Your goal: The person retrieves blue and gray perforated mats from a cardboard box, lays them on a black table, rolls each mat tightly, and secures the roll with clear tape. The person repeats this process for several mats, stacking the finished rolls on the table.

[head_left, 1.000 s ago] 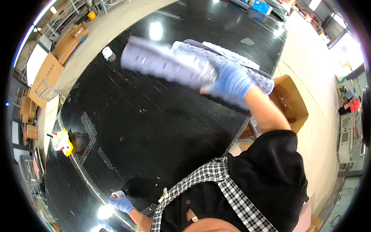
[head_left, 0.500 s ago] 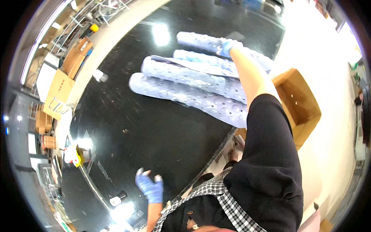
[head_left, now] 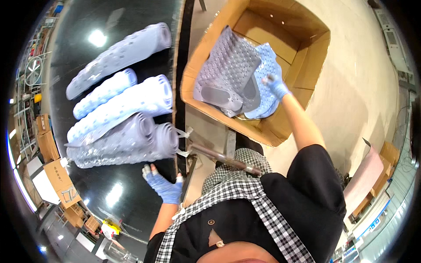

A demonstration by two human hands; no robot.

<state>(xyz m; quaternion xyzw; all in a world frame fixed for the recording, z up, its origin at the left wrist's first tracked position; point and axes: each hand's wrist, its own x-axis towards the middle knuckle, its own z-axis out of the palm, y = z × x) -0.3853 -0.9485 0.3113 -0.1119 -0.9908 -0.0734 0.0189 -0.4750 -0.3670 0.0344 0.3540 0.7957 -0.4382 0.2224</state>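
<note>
My left hand [head_left: 164,186], in a blue fingerless glove, is open, its fingers spread at the table's edge just below the rolled mats. The nearest of these is a grey rolled bath mat [head_left: 127,151]. Inside the cardboard box [head_left: 274,139], my right hand [head_left: 277,87], gloved the same way, closes on the right edge of a light blue bath mat [head_left: 264,65]; its thumb is hard to make out. A dark grey bath mat [head_left: 228,63] with bumps and smooth foot-shaped patches lies flat beside it, partly over another grey one.
More rolled mats, a pale blue one [head_left: 127,103], a smaller blue one [head_left: 105,92] and a grey one [head_left: 120,57], lie across the black table [head_left: 83,44]. A brownish metal bar [head_left: 223,158] juts between the table and my body. Cardboard boxes [head_left: 59,179] stand beyond the table.
My view has swung right to the box. My right hand has left the far roll on the table and reached into the box; my left hand is now near the rolls.
</note>
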